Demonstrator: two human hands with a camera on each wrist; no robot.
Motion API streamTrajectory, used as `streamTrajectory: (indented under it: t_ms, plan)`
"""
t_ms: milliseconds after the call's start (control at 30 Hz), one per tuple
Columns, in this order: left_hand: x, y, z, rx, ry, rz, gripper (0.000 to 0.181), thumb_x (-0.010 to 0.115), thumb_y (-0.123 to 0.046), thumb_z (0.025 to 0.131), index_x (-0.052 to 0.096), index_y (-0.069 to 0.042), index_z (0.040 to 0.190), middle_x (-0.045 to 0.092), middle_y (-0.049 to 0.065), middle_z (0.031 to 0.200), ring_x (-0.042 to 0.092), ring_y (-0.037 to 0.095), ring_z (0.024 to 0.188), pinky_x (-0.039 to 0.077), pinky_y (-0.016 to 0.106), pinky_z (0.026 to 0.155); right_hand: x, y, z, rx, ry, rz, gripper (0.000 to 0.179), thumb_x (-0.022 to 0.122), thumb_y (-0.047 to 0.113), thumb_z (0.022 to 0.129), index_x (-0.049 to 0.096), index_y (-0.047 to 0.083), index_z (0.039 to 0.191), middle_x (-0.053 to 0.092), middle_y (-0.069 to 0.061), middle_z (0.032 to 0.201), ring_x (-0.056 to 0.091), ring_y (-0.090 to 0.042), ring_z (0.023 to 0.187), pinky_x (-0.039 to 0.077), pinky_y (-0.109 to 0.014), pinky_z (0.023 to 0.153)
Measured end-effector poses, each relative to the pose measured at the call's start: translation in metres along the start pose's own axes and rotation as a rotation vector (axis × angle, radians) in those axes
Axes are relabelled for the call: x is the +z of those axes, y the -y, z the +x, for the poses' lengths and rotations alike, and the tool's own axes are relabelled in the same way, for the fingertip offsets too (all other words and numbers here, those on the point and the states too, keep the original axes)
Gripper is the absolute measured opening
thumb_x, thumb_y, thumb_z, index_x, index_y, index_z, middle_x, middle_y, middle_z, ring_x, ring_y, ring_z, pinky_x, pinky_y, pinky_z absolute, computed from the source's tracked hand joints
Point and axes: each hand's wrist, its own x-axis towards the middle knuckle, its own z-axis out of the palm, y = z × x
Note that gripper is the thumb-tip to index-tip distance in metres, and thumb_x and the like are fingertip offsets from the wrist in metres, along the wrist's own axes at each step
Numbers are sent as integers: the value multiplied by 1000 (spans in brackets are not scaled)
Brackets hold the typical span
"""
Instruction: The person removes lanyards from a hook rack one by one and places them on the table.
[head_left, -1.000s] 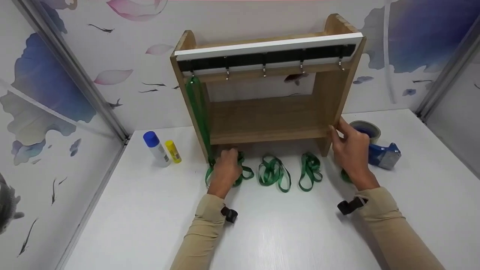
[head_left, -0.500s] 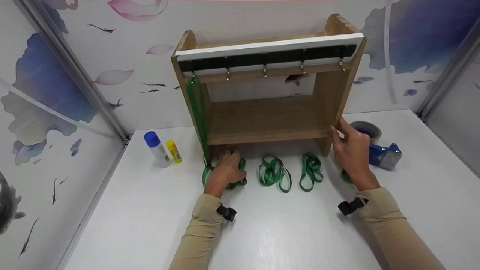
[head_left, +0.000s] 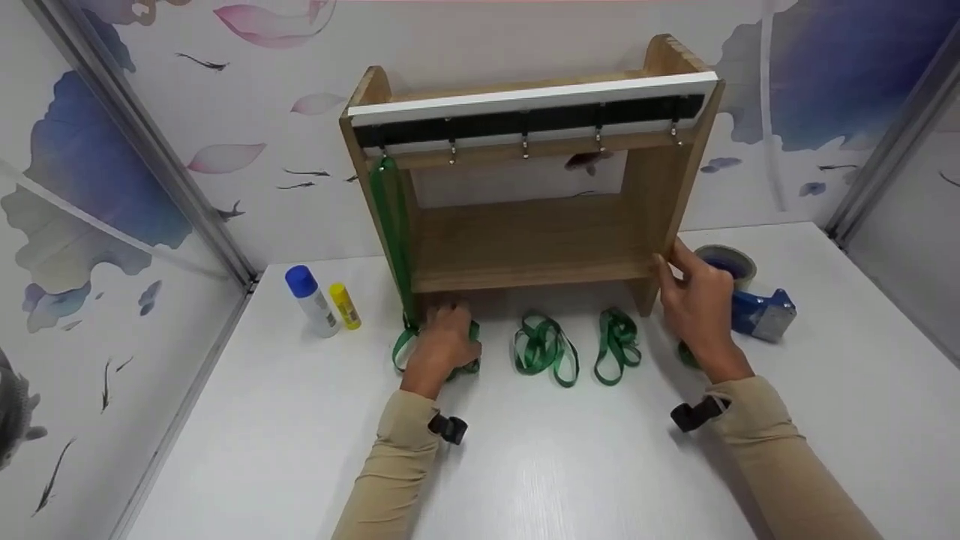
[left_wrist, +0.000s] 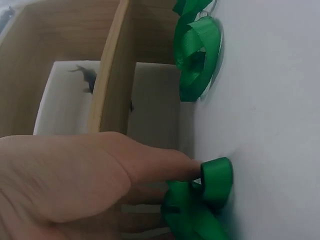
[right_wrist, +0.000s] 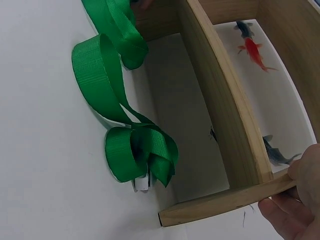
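My left hand is down at a bundled green ribbon lanyard, its thumb and fingers on either side of the ribbon; the hand hides much of the bundle in the head view. Above it, another green lanyard hangs from the leftmost hook of a wooden shelf. My right hand pinches the shelf's right side panel near its lower front edge. Two more lanyard bundles, one in the middle and one to the right, lie before the shelf.
Several metal hooks line the black strip across the shelf's top. Left of the shelf stand a blue-capped bottle and a yellow glue stick. A tape roll and a blue tape dispenser sit by my right hand.
My left hand has shifted slightly left, and the lanyard bundle under it has moved left too. My right hand keeps its hold on the shelf panel.
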Motion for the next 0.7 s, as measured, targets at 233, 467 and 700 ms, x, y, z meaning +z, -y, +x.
streamTrajectory:
  t_ms: [233,467,700]
  plan:
    - [-45,-2,-28,150,-272,-166,30,75,-20,104,75,-5,130,78,14,125,76,23,101,68,40,92,3,2,-2,9,9,8,46,67,15,109,60,12,154,68,-20,144,69,-42,132,63,-59,94]
    - [-72,34,-29,216,-835,-327,24,79,-28,102,71,-8,113,71,10,103,70,21,89,68,34,80,1,1,-1,-4,7,5,47,66,17,109,59,11,155,67,-20,145,68,-41,132,63,-58,93]
    - [-62,51,-14,206,-893,-415,43,83,-31,98,65,-5,128,68,14,117,74,24,99,69,38,87,0,0,1,-25,-6,-5,45,66,15,109,61,11,154,69,-21,142,70,-42,129,64,-57,90]
